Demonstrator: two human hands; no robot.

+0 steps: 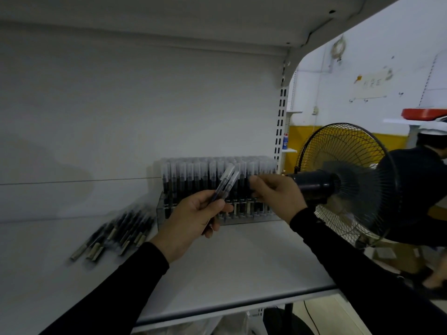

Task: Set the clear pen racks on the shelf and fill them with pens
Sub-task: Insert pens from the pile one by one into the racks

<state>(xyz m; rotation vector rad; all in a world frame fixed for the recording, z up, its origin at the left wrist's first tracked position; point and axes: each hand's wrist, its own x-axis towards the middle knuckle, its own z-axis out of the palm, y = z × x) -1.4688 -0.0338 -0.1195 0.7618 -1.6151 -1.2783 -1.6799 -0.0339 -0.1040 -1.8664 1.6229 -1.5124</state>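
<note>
Clear plastic pen rack (217,211) on white metal shelf (254,262), nearly full. Left hand (191,218) gripping two clear-capped pens (223,187); right hand (275,194) pinching at rack's top row, contents unclear. Loose dark pens (116,233) at 9 o'clock remaining.

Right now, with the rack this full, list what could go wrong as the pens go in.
1. The left hand grips a few pens in a loose bunch; one could slip out and roll off the shelf.
2. The clear rack looks tightly packed, so the right hand pushing at its right end may dislodge pens already seated.
3. The loose pens lying to the left may get swept by a sleeve.
</note>
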